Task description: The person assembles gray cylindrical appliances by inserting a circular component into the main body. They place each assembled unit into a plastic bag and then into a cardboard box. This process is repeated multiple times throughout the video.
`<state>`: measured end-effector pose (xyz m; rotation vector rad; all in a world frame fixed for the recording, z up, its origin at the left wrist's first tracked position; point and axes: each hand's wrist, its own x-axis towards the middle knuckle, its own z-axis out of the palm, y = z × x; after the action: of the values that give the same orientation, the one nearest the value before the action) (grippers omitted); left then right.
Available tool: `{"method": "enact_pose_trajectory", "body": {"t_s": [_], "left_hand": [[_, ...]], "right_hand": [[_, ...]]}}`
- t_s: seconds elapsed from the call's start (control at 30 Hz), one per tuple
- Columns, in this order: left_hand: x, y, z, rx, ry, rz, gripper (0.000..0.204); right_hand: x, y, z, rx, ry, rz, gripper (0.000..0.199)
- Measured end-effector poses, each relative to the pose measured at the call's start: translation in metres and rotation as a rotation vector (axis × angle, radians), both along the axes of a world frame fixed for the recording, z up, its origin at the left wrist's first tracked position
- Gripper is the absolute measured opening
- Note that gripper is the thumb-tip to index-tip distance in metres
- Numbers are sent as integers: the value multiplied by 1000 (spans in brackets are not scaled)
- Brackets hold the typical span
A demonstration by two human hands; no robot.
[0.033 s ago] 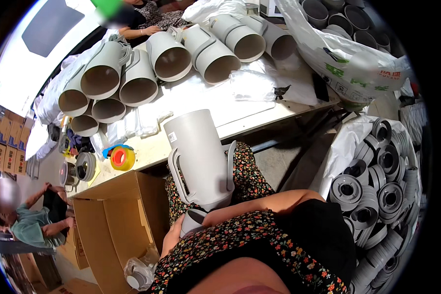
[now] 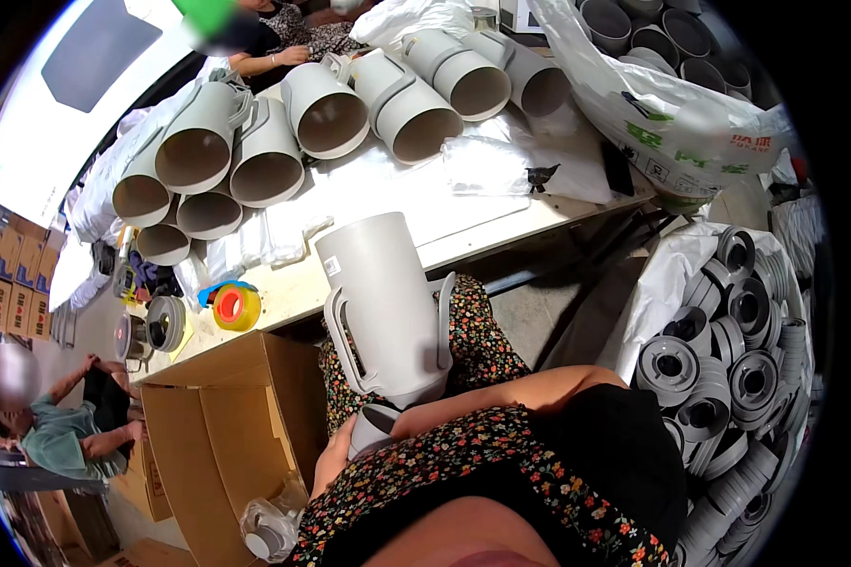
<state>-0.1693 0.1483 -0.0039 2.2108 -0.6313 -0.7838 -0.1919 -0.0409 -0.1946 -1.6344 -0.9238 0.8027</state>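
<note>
Left hand (image 2: 331, 459) holds small gray cup (image 2: 371, 437); right hand hidden, can't tell grip. Big gray tumbler (image 2: 385, 302) just far of cup, carton (image 2: 293, 389) left.

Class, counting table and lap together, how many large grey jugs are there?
10: five piled jugs at left on the table, four jugs to their right, one jug on the lap. Others may be hidden.

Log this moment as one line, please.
left hand: against small grey open-topped cup | right hand: hidden, bare forearm beside cup | at floral-clad legs: large pale-grey two-handled cylindrical jug
</note>
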Motion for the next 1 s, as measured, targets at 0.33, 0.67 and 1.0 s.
{"method": "enact_pose_trajectory", "body": {"t_s": [0.33, 0.67, 1.0], "left_hand": [[15, 22, -15, 38, -117, -102, 63], [37, 29, 12, -47, -66, -117, 88], [30, 52, -2, 14, -319, -118, 93]], "right_hand": [[8, -32, 161, -117, 318, -174, 20], [16, -17, 145, -267, 305, -310, 26], [29, 11, 120, -148, 474, -228, 38]]}}
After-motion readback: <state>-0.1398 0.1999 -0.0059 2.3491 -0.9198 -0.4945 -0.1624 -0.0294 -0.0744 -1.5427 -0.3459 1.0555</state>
